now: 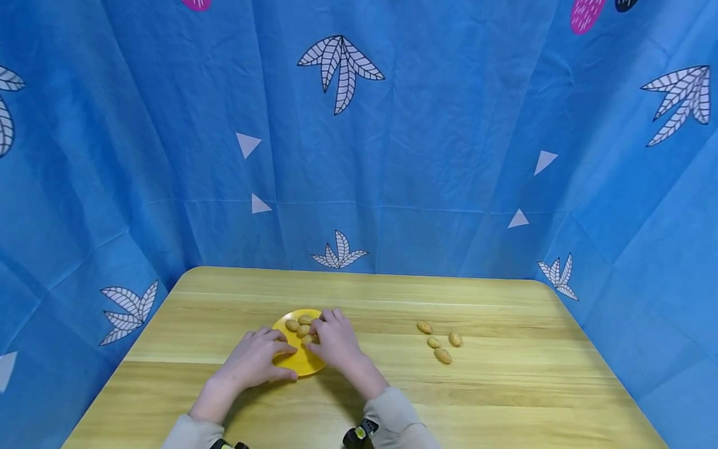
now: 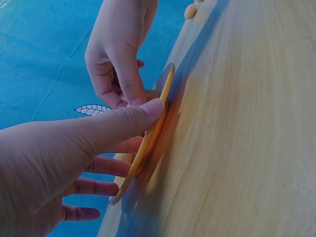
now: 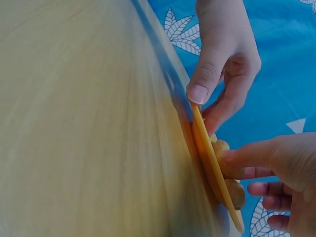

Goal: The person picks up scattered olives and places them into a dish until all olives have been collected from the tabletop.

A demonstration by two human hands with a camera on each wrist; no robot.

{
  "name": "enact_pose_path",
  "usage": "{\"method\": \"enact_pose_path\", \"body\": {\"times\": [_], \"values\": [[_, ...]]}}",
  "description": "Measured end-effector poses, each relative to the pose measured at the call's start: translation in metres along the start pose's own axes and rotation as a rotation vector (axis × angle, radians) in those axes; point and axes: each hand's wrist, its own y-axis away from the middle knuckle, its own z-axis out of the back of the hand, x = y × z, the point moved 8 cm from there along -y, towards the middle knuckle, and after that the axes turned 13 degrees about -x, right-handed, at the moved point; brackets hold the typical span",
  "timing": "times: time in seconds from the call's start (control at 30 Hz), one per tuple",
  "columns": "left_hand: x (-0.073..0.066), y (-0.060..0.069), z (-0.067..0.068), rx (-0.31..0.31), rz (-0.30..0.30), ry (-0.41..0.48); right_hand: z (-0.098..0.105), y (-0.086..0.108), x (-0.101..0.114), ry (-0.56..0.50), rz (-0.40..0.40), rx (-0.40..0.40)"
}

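A round yellow plate (image 1: 303,363) holds several brown, nut-like pieces (image 1: 292,325). My left hand (image 1: 252,362) grips the plate's edge, its thumb on the near rim and its fingers spread over the left side. In the left wrist view that thumb presses the plate's rim (image 2: 170,81). From the right, my right hand (image 1: 339,343) reaches over the plate. The right wrist view shows the right hand (image 3: 291,163) with thumb and index finger pinching one piece (image 3: 228,170) at the plate's surface, another piece (image 3: 235,194) beside it. The fingers partly hide the pieces.
Right of the plate, several loose nut-like pieces (image 1: 443,356) lie on the wooden table (image 1: 505,374). A blue patterned curtain (image 1: 437,156) hangs behind the table and along its sides.
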Motion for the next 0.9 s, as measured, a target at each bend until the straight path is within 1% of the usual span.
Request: {"method": "enact_pose_path", "body": {"times": [0.63, 0.9], "values": [[-0.0001, -0.0002, -0.0008, -0.001, -0.003, 0.000, -0.0058, -0.0023, -0.0007, 0.013, -0.009, 0.011], [0.0006, 0.0002, -0.0011, 0.020, 0.008, -0.008, -0.0023, -0.0004, -0.0058, 0.001, -0.013, 0.002]]}}
